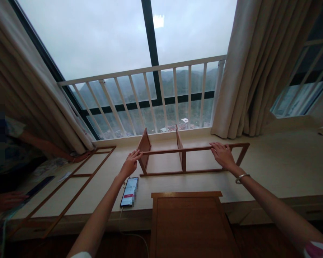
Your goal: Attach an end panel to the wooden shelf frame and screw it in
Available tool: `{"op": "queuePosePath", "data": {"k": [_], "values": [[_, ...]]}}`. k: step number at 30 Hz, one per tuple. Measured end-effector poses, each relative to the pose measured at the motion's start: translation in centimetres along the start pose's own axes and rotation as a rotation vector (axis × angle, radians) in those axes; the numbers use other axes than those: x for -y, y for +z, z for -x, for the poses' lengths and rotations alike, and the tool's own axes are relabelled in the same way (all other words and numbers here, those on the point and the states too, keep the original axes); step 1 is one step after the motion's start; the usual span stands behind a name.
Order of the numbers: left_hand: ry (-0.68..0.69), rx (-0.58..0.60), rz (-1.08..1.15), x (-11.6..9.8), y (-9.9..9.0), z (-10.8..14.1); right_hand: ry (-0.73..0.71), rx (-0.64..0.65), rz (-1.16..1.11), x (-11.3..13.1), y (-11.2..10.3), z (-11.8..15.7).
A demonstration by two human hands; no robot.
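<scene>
A brown wooden frame (183,161) stands on the pale window ledge, with two upright panels attached behind it, a left panel (144,141) and a narrower middle panel (179,138). My left hand (130,164) is closed over the frame's upper left corner, beside the left panel. My right hand (223,156) has its fingers curled over the top rail near the right end; a bangle circles that wrist. In front of my left hand a phone (129,192) with a lit screen lies on the ledge, a cable running down from it.
A second wooden frame (82,175) lies at the left, near another person's hand (80,157). That person sits at the left edge. A wooden panel piece (190,225) stands in front of the ledge. Behind are a white railing (163,96) and curtains (239,71).
</scene>
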State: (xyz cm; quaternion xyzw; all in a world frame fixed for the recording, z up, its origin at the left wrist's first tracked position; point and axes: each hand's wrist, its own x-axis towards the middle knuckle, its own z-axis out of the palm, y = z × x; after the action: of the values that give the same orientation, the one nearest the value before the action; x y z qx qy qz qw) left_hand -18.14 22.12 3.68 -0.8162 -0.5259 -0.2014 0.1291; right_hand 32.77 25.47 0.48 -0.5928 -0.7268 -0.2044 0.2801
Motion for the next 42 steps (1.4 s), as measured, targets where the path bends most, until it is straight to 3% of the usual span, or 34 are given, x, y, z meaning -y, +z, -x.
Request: {"op": "queuePosePath", "data": {"k": [17,28,36,42], "values": [[-0.032,-0.023,0.027,4.6,-0.6,0.5,0.022,0.045,-0.043,4.4,1.7,-2.2],[-0.139,-0.087,0.066,8.6,-0.4,2.2,-0.010,0.055,-0.071,8.7,2.1,-2.8],[-0.163,-0.062,0.050,10.5,-1.4,3.4,-0.026,0.075,-0.082,11.1,2.0,-3.0],[-0.262,-0.016,0.007,11.8,-1.1,3.6,-0.035,0.062,-0.098,12.4,1.6,-2.9]]}}
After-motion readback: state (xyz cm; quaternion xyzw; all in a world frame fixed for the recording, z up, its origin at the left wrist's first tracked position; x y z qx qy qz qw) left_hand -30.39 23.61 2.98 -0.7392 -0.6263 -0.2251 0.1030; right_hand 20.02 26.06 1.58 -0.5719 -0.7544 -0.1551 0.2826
